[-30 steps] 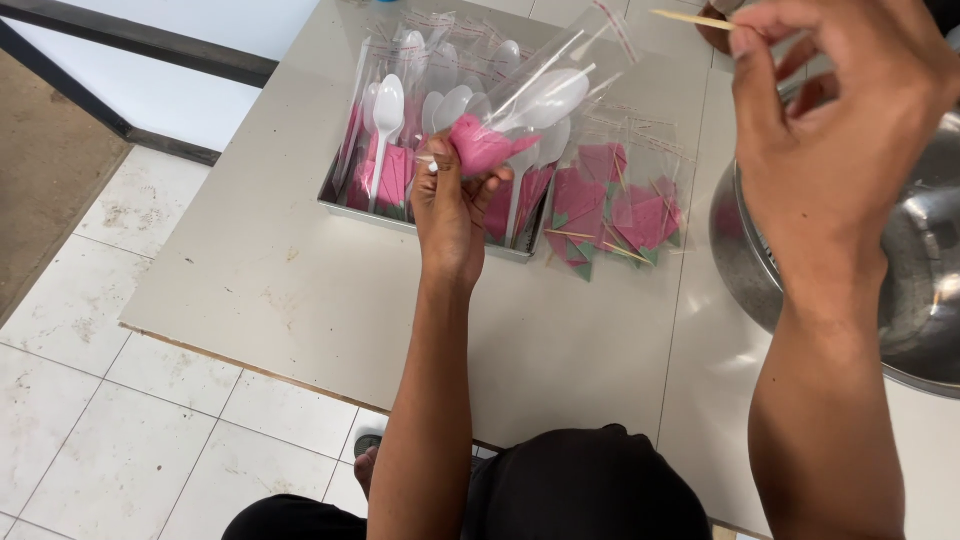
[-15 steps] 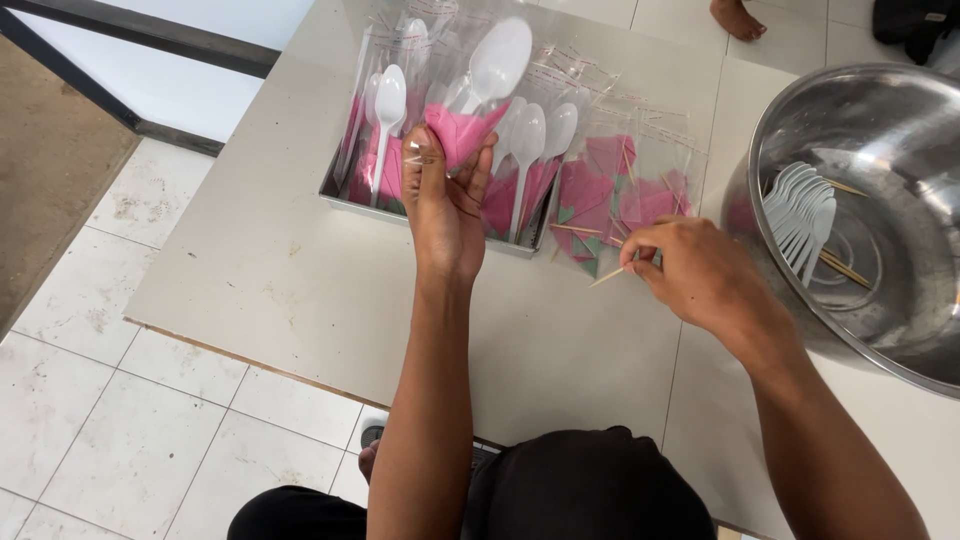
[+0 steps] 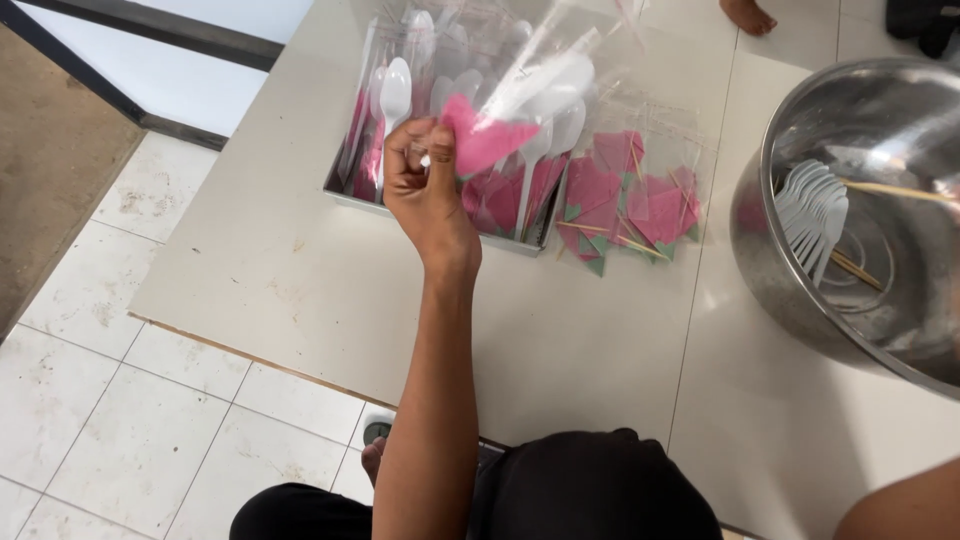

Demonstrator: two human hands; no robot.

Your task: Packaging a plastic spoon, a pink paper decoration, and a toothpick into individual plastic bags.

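1. Head view: we look down on our left hand (image 3: 428, 190), raised over the near edge of a metal tray (image 3: 345, 190). Its fingers are closed tight on a clear plastic packet (image 3: 520, 105) that holds a white spoon (image 3: 555, 80) and a folded pink napkin (image 3: 480, 140).

2. The packet sits just above the tray, tilted up and to the right. The pinch falls at its lower end, by the napkin.

3. The tray is full of like packets, spoons upright and pink napkins at the bottom. More packed sets (image 3: 630, 200) lie flat on the pale table (image 3: 300, 280) just to the right of the tray, touching it, with thin wooden picks among them.

4. Half a second ago our right hand was low beside those flat sets, pinching a wooden pick. Now only a bit of the right forearm (image 3: 900, 510) shows at the bottom right corner; the hand itself is out of view, so we cannot tell its grip.

5. The left hand has kept its hold on the packet, at much the same spot over the tray.

6. At the right, a large steel bowl (image 3: 790, 270) stands on the table with a fan of loose white spoons (image 3: 815, 215) and a few wooden picks (image 3: 890, 190) inside.
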